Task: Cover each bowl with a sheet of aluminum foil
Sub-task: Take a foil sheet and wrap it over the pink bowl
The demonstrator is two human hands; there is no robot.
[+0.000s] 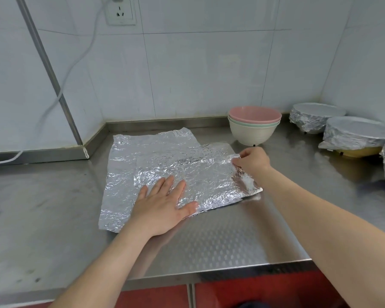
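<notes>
The foil sheets (156, 152) lie in a crinkled, overlapping pile in the middle of the steel bench (231, 236); how many there are I cannot tell. The right hand (252, 161) has the right edge of the top sheet (209, 181) in a tight grip, thumb and fingertips pinched on the curled-up foil, likely to peel that one sheet free. The left hand (162, 203) lies flat on the near part of the pile, fingers straight and spread, holding nothing. Pressing there would keep the pile from sliding along. Just behind the right hand stands the stack of bare bowls (253, 127), pink on top, within easy reach for the next cover. Off to the right, toward the corner, three covered bowls (356, 134) sit clustered out of the way. A white cable (76, 63) hangs from the wall socket (120, 12).
</notes>
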